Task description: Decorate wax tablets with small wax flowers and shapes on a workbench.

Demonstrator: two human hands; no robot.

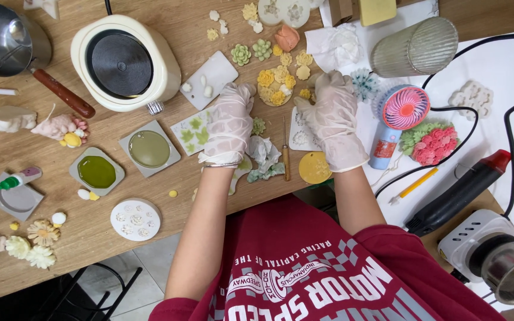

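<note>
Hovering spread, 2 gloved hands, left hand (pixel 229 123) and right hand (pixel 334 119), flank waxy yellow flowers (pixel 276 87).

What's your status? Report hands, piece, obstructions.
Left hand and right hand gloved, over the yellow flower cluster. Grip hidden. Pick tool and crumpled tissue lie between wrists.

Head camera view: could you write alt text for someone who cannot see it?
Two gloved hands, left hand and right hand, rest beside a cluster of yellow flowers on a wooden table. Around them lie moulds, a small pink fan and a cream melting pot.
</note>
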